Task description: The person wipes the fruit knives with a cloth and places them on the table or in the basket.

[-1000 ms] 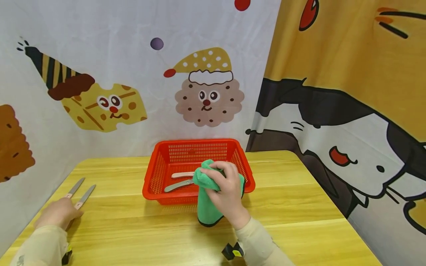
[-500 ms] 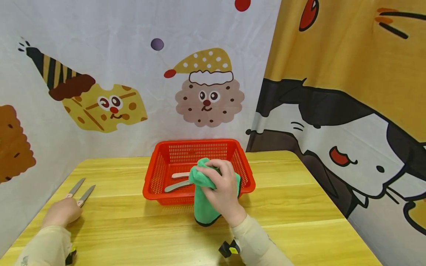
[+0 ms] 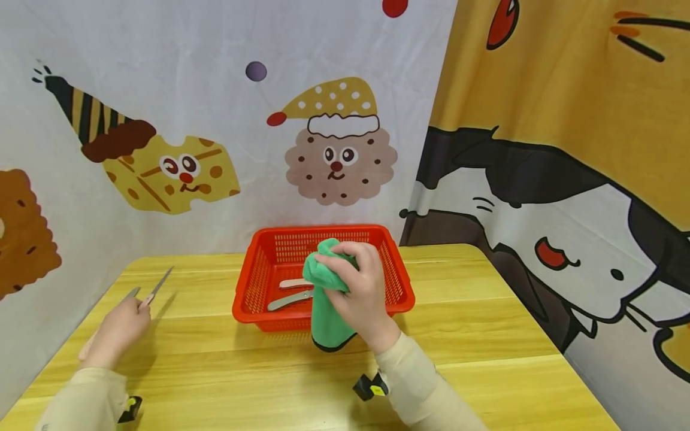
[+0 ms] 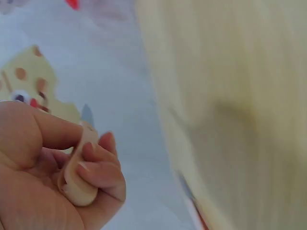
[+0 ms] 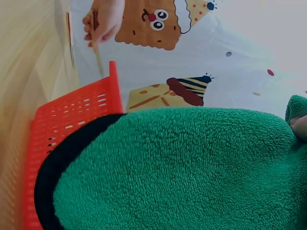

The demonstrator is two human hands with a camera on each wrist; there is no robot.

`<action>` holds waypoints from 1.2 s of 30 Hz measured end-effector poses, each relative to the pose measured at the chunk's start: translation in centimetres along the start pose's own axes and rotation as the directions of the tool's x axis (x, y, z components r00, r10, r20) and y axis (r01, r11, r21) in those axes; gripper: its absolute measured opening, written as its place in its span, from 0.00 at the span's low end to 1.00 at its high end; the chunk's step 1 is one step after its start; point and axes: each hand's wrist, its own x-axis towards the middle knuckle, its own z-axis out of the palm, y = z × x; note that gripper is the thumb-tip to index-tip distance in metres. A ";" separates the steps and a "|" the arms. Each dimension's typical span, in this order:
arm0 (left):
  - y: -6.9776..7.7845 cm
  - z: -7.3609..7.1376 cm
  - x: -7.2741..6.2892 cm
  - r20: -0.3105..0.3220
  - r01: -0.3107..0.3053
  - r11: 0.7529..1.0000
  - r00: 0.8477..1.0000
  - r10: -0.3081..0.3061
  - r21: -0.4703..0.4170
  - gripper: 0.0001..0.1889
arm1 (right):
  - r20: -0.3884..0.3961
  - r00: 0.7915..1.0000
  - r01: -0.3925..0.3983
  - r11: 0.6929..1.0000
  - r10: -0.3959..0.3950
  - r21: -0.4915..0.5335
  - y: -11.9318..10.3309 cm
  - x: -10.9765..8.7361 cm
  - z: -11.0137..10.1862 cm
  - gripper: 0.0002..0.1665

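**Cartoon backdrop (image 3: 188,36), wood-grain counter (image 3: 242,383) and a red plastic basket (image 3: 277,325)**

So the backdrop is white, with a cheese (image 3: 180,173) and a cookie (image 3: 339,170) in hats, and a yellow curtain (image 3: 566,84) with a black-and-white cartoon face hangs on the right.

Over on the left of the counter, the left hand (image 3: 118,329) has its fingers curled round the pale pink handle of a knife (image 3: 157,287). Blade is up off the wood, tip pointing far and a bit right, throwing a shadow. Second knife (image 3: 133,293) lies just left of it, mostly hidden by that hand, with some blade poking out on the far side.

Basket sits at the far middle. Two pale handles (image 3: 290,300) show inside it; can't tell what's on the other ends because the cloth covers them. That's a green terry cloth (image 3: 330,323) with black edging, bunched in the grip of the right hand (image 3: 363,293) and hanging down over the basket's near side. Both sleeves (image 3: 417,383) are beige, btw.
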 end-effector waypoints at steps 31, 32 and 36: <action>20.8 4.9 -2.1 -0.037 -0.258 0.505 0.913 0.405 -0.824 0.21 | -0.096 0.985 0.130 0.982 -0.144 -0.140 0.2 2.1 -1.5 0.08; 21.1 5.1 -2.0 -0.032 -0.254 0.476 0.904 0.426 -0.842 0.21 | -0.095 0.984 0.139 0.980 -0.153 -0.145 0.2 2.2 -1.6 0.08; 22.0 6.3 -1.8 -0.030 -0.242 0.358 0.862 0.507 -0.902 0.19 | -0.088 0.975 0.188 0.968 -0.205 -0.168 0.1 2.3 -1.7 0.08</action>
